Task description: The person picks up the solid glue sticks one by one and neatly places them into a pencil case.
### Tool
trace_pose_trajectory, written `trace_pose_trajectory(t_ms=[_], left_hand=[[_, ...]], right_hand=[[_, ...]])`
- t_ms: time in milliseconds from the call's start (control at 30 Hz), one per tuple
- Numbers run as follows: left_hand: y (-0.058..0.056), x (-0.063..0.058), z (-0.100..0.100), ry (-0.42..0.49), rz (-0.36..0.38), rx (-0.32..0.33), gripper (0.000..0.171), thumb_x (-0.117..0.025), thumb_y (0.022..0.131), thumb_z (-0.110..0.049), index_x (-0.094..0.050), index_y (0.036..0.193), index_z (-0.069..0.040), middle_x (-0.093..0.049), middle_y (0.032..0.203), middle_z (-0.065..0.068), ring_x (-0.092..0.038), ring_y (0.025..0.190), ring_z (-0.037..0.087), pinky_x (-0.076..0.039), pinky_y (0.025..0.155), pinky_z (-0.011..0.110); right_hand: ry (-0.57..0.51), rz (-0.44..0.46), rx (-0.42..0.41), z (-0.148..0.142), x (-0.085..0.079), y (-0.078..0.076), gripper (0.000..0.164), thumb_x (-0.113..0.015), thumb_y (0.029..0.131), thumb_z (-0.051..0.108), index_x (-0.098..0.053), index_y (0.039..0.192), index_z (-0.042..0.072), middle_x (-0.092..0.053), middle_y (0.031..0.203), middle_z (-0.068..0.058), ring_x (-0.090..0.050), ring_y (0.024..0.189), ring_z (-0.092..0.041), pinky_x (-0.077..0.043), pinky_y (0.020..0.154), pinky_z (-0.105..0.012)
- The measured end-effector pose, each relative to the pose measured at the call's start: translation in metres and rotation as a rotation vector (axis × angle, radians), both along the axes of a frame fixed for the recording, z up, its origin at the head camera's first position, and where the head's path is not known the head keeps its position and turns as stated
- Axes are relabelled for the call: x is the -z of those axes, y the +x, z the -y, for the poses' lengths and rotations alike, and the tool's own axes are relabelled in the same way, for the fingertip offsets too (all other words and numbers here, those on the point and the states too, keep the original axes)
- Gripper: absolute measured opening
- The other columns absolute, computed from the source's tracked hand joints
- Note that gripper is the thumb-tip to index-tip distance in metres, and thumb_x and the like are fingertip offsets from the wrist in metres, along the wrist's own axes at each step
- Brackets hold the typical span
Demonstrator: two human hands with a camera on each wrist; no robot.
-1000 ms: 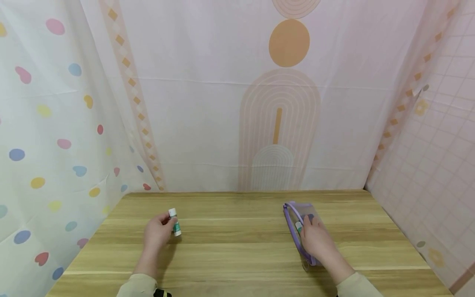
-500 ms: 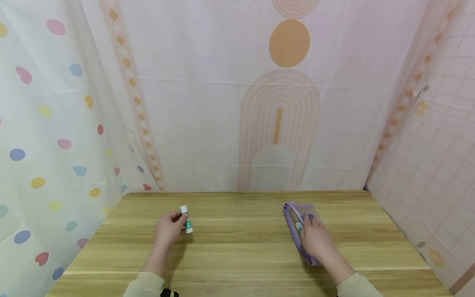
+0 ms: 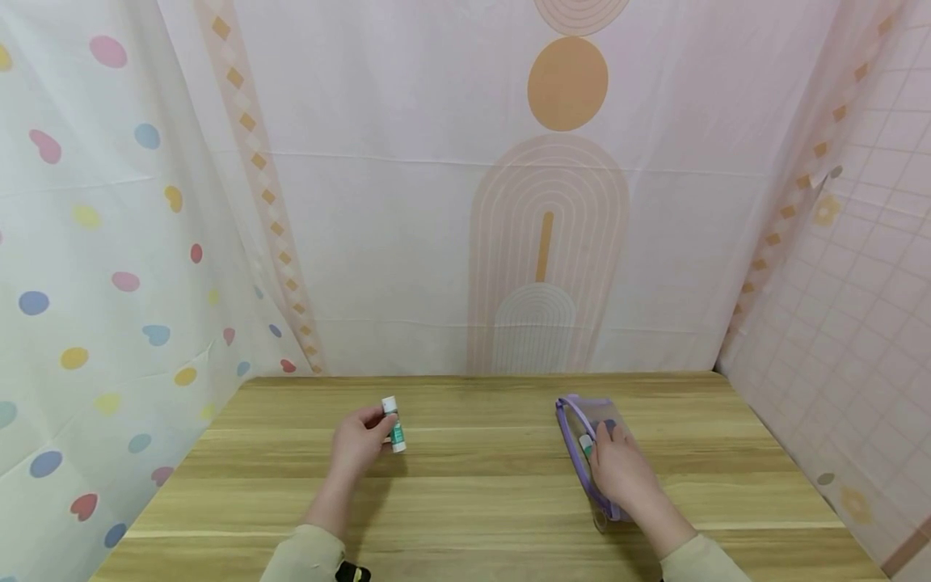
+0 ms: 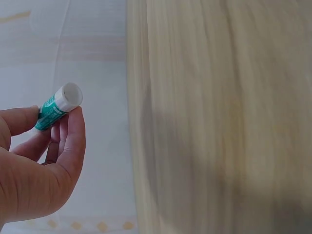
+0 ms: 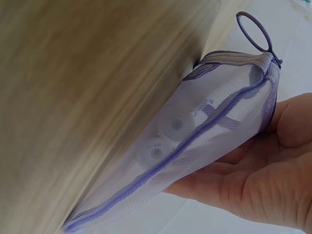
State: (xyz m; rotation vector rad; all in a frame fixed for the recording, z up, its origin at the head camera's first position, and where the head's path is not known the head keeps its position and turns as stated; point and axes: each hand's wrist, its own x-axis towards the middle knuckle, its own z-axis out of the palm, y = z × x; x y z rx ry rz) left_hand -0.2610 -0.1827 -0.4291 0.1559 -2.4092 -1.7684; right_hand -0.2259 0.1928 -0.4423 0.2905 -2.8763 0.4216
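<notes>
My left hand (image 3: 356, 443) pinches a glue stick (image 3: 397, 435) between thumb and fingers. It is a green tube with white ends, held slightly tilted above the table on the left side. In the left wrist view one round white end of the tube faces the camera. On the right, my right hand (image 3: 623, 469) grips the side of a purple-edged mesh zip pouch (image 3: 570, 453), whose mouth gapes toward the left. A second glue stick (image 3: 586, 442) shows in that mouth. Through the mesh in the right wrist view, two round white ends (image 5: 176, 125) are faintly visible.
A wood-grain table (image 3: 480, 493) lies under both hands. A patterned curtain (image 3: 407, 242) hangs along its back edge, with a dotted curtain (image 3: 109, 323) at the left and a checked one (image 3: 836, 347) at the right. A ring (image 5: 254, 31) hangs from one end of the pouch.
My left hand has moved rightward and slightly toward the back with the glue stick, closer to the pouch. My right hand and the pouch have stayed in place.
</notes>
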Motion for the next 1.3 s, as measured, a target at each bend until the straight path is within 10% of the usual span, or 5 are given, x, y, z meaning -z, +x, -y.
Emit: trace_pose_trajectory(t_ms=[1300], left_hand=[[-0.005,0.003,-0.105,0.203,0.063,0.240,0.031,-0.062,0.096,-0.004,-0.060,0.119,0.016,-0.067,0.097,0.018,-0.068,0.086,0.027,-0.060,0.075,0.047]], right_hand=[[0.008,-0.012,0.003,0.000,0.001,0.000,0.043,-0.051,0.098,0.004,-0.046,0.128,-0.025,-0.056,0.106,-0.036,-0.057,0.095,-0.048,-0.049,0.089,-0.056]])
